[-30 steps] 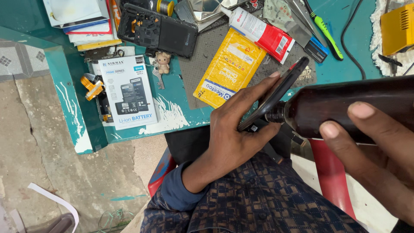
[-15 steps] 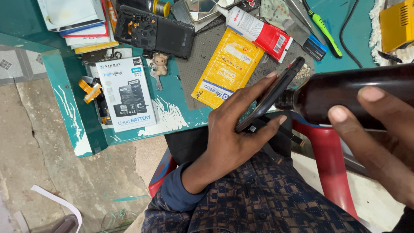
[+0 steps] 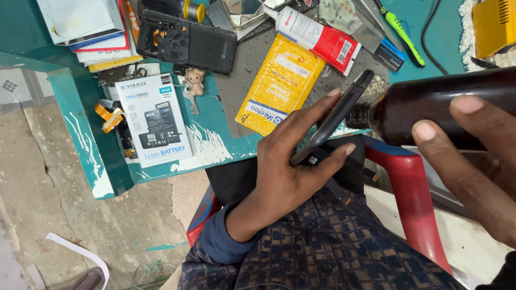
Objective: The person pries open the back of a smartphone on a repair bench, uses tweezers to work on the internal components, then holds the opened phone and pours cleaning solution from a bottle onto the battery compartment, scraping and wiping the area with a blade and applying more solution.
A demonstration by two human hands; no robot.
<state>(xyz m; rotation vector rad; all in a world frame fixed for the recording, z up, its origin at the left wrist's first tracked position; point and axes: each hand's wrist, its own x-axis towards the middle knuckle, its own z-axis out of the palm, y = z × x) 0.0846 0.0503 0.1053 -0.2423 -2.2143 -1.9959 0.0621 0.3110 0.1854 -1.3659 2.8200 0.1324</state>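
Above lap, left hand [image 3: 285,172] grip clasping phone [image 3: 333,118], right hand [image 3: 467,161] grip around dark bottle [image 3: 424,107]

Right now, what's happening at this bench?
A seated person's left hand holds a dark phone tilted on edge over the lap. The right hand grips a dark brown bottle, its neck pointed at the phone. On the teal table lie a yellow packet, a white battery box and an opened phone shell.
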